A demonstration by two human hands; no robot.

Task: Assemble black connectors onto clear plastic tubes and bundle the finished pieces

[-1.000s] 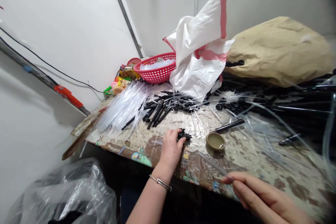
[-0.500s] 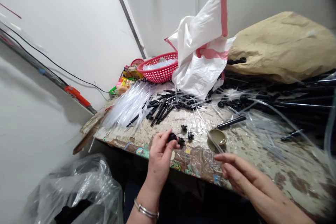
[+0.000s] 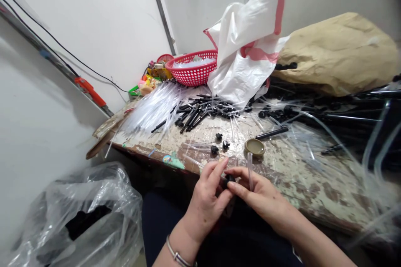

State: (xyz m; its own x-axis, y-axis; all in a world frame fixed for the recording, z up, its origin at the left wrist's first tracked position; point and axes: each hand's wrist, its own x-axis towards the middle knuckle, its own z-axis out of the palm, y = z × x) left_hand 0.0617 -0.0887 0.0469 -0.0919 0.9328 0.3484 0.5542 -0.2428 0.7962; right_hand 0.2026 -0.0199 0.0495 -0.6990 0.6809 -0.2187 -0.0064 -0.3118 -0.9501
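In the head view, my left hand (image 3: 206,196) is closed round a small black plastic fitting (image 3: 229,179), low in front of the table edge. My right hand (image 3: 261,192) meets it there, its thumb and forefinger pinching the same fitting. A short clear tube (image 3: 249,169) sticks up between the fingers of my right hand. How the tube and fitting relate is hidden by the fingers. Just beyond my hands lie a few loose black fittings (image 3: 226,145), and a small round bowl (image 3: 255,147) with liquid stands to their right.
Clear tubes (image 3: 150,110) lie in a large bundle at left, beside a pile of black rods (image 3: 194,117). Behind are a red basket (image 3: 191,76), a white sack (image 3: 244,50) and a brown paper-like cover (image 3: 338,54). A clear plastic bag (image 3: 109,200) sits below left.
My right hand has moved left, away from the bowl, bringing the clear tube along. My left hand has shifted right and nearer to me with the black fitting. Both hands now meet.
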